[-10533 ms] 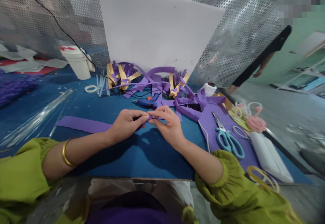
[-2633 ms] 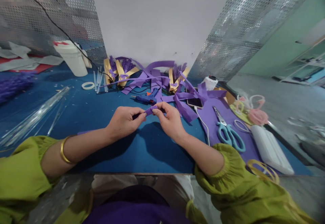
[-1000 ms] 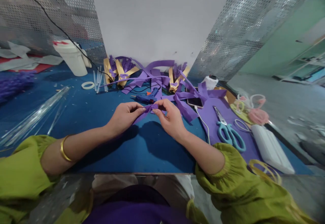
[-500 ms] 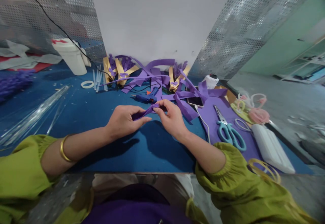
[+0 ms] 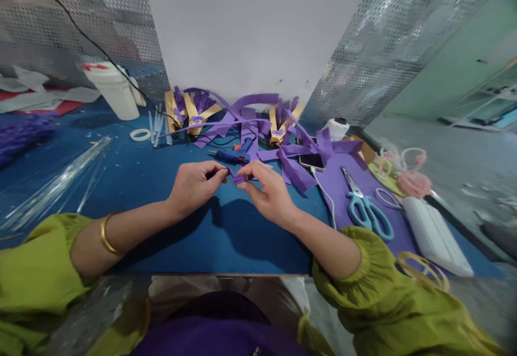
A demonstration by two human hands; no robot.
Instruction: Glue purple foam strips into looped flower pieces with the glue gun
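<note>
Purple strip [image 5: 238,178] in the grip of left hand [image 5: 194,186] and right hand [image 5: 269,194].

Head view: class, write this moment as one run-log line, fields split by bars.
left hand: pinches purple strip | right hand: pinches same strip | strip: bunched between fingertips, above blue table | nearby: glue gun, scissors
</note>
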